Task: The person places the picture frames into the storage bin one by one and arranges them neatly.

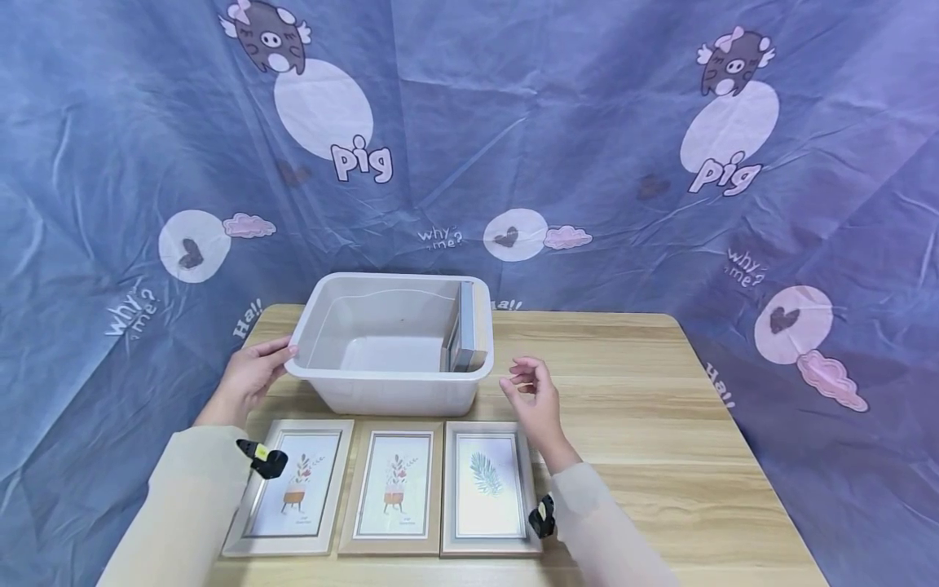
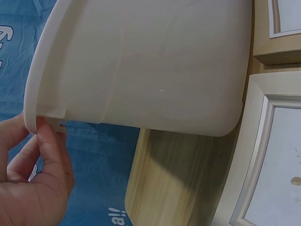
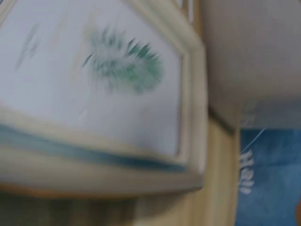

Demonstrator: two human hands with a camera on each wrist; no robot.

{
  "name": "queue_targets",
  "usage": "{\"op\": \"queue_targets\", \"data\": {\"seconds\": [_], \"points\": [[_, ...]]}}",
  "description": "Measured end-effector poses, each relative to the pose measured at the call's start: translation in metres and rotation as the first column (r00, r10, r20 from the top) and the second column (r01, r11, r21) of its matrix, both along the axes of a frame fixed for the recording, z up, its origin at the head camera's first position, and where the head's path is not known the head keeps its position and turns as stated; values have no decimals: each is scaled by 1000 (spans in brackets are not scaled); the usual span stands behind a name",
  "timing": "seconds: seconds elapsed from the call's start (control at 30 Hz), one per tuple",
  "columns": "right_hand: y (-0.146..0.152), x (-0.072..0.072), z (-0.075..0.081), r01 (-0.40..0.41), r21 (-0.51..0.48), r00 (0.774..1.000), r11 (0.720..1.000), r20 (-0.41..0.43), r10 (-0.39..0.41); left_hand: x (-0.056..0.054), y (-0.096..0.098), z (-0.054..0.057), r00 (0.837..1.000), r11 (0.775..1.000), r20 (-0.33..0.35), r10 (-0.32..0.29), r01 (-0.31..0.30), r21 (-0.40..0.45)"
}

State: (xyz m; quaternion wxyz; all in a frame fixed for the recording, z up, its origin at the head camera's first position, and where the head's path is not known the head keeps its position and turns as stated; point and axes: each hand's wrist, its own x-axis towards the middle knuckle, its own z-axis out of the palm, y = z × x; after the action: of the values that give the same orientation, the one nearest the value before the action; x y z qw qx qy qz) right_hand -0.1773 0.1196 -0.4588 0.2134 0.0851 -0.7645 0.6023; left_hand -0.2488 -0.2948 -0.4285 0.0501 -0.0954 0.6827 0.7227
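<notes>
A white plastic bin (image 1: 399,395) stands at the back left of the table. Its left front rim is pinched by my left hand (image 1: 253,375), with the thumb and fingers on either side of the lip in the left wrist view. To the right of the bin, my right hand (image 1: 537,403) hovers with loosely bent fingers and holds nothing. Several picture frames (image 1: 466,330) stand on edge against the bin's right inner wall. Three more lie flat in front: a whitish frame (image 1: 332,493), a light wood frame (image 1: 434,489) and a leaf-print frame (image 1: 530,489), nearest my right forearm.
The wooden table (image 1: 660,456) extends to the right of the frames and bin. Behind it hangs a blue printed cloth (image 1: 455,106), close to the bin's back. The flat frames lie side by side near the table's front. The right wrist view is blurred.
</notes>
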Motion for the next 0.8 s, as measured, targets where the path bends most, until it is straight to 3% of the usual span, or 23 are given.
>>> {"op": "queue_targets", "data": {"seconds": [0.17, 0.37, 0.57, 0.8], "points": [[15, 2, -15, -4, 41, 991, 999, 135, -2, -1, -1, 0, 1000, 1000, 7, 2, -2, -9], [30, 3, -39, -47, 99, 960, 994, 279, 18, -2, -2, -2, 1000, 1000, -2, 5, -5, 29], [46, -6, -85, -72, 167, 931, 983, 364, 7, -2, -2, -3, 1000, 999, -2, 3, -3, 44], [53, -6, -99, -83, 279, 906, 957, 422, -45, -1, -1, -3, 1000, 999, 0, -4, 4, 49]]}}
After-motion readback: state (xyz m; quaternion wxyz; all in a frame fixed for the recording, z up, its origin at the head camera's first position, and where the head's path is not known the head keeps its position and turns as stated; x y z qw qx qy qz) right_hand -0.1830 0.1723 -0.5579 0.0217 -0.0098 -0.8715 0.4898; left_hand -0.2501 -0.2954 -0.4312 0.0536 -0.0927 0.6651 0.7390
